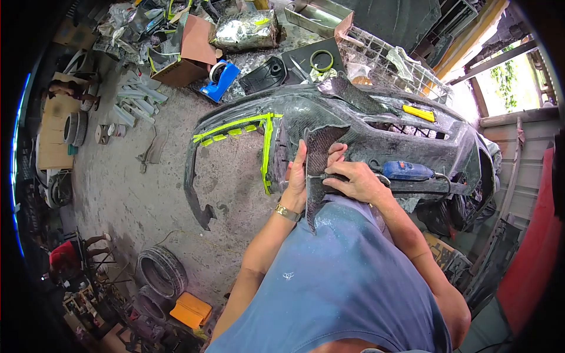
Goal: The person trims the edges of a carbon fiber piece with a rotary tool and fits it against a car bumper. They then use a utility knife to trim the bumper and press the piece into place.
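Observation:
Upright in front of my chest is a dark woven carbon-fibre piece (321,154), with a pointed lower end. My left hand (297,179) grips its left edge, thumb pointing up. On its other side, my right hand (356,178) pinches a slim dark rotary-tool handpiece (322,176), its thin tip at the piece. Just right of that hand, a blue rotary tool body (403,170) lies on a large dark car bumper (294,106). Yellow-green tape (268,153) lines the bumper's left opening. Most of the handpiece is hidden by my fingers.
A yellow cutter (419,113) rests on the bumper. Behind it are a blue tape dispenser (220,81), a tape roll (321,60) and a cardboard box (187,53). Tyres (162,272) and an orange object (190,310) lie lower left. Another person (66,256) is at far left.

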